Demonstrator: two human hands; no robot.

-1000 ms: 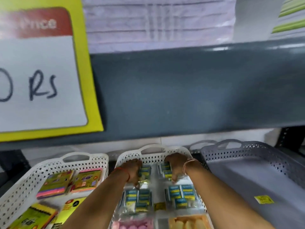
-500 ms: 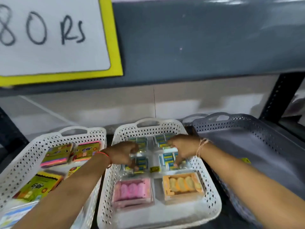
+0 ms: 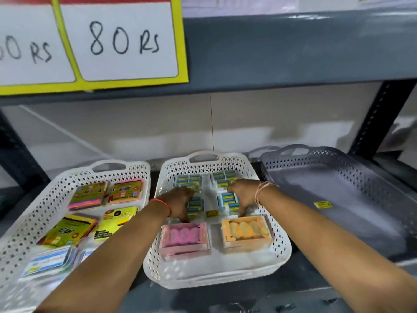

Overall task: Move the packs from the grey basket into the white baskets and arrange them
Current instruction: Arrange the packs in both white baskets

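Head view: three baskets in a row on a dark shelf [image 3: 225, 299], under a shelf edge with a yellow-bordered price card [image 3: 126, 39] reading "80 Rs".

Middle white basket [image 3: 216, 274]: blue-and-yellow packs [image 3: 228, 197] in clear wrap across the far half, a pink pack [image 3: 184, 238] near left, an orange pack [image 3: 246, 232] near right. Left hand [image 3: 180, 199] palm-down on the left blue packs, fingers [image 3: 184, 216] curled over the near edge of that wrap, just behind the pink pack. Right hand [image 3: 242, 194] likewise on the right blue packs, fingertips pressed at the wrap's near edge, just behind the orange pack (real clasp or mere pressing: cannot tell for either hand).

Left white basket [image 3: 45, 199]: green, yellow and pink packs [image 3: 88, 195] in loose rows, with blue-white ones nearest.

Grey basket [image 3: 361, 168] at right: bare apart from a small yellow sticker [image 3: 323, 204] on its floor.
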